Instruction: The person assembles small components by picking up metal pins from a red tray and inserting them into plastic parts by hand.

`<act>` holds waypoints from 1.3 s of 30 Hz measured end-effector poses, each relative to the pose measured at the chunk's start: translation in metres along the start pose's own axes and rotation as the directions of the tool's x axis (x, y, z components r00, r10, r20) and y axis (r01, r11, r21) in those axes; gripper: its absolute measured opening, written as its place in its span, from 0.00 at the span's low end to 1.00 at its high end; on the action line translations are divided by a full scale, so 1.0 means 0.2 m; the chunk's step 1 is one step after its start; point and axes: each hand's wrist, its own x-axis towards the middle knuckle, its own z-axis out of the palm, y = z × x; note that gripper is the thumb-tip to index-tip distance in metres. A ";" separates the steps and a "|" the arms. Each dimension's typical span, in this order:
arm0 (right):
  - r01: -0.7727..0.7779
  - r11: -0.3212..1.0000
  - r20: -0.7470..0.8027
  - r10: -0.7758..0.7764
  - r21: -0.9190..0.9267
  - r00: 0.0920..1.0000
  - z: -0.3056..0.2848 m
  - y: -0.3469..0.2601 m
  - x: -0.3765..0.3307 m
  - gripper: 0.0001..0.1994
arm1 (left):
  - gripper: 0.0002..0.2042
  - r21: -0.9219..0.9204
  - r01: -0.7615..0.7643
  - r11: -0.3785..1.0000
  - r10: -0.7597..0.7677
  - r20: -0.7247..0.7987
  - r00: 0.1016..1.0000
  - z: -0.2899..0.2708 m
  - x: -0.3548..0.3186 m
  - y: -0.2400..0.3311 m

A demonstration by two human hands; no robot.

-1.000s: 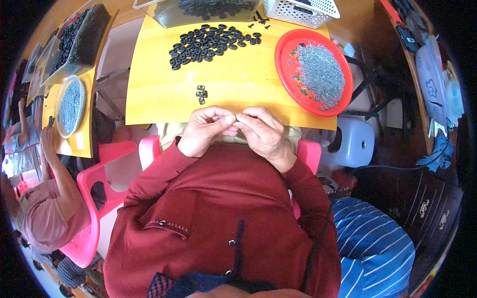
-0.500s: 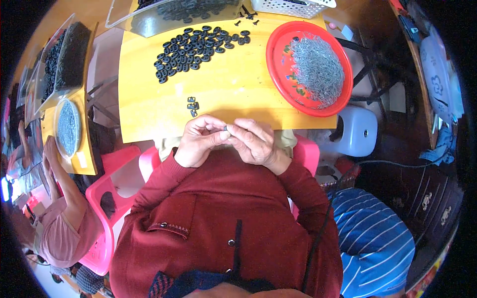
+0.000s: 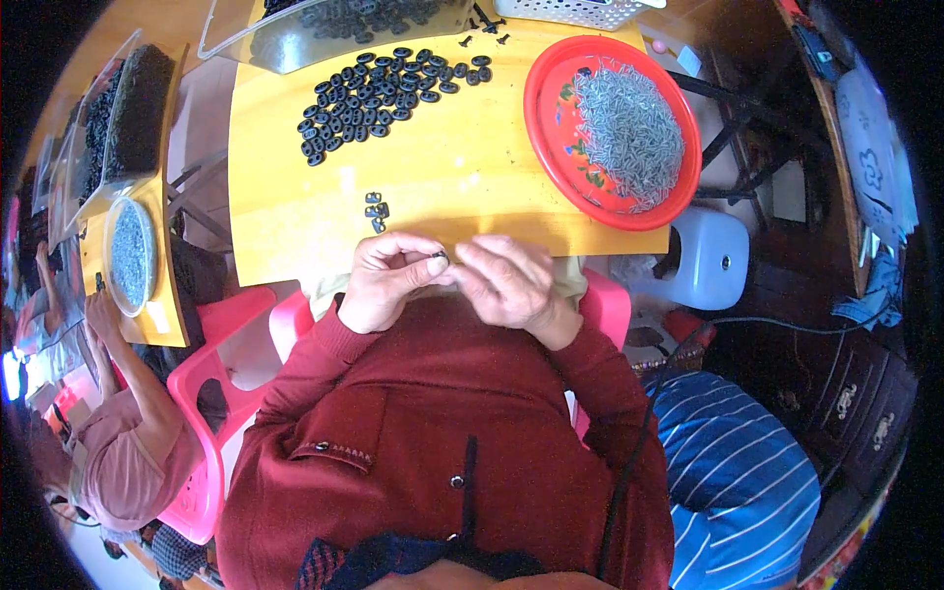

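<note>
My left hand is closed in a pinch at the table's front edge. Between its thumb and forefinger sits a small black plastic part, mostly covered by the fingertips. Right beside it, my right hand has bent fingers smeared by motion; whether they hold anything is hidden. A few small black parts lie together just beyond my left hand. Farther back spreads a loose pile of black oval pieces with holes. A red plate at the right bears a heap of silvery screws or pins.
The yellow table carries a clear bin of black pieces and a white perforated basket along its far side. A blue stool stands to the right. At left, another person's arm reaches toward a second table with a tub.
My right fingers have drawn slightly away from the black part, which stays in my left pinch. The view has shifted a little.
</note>
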 end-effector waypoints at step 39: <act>-0.005 0.805 0.497 0.372 -0.594 0.784 -0.59 0.39 0.26 0.07 | 0.06 0.232 -0.058 0.971 0.064 -0.018 0.998 0.03 0.00 -0.05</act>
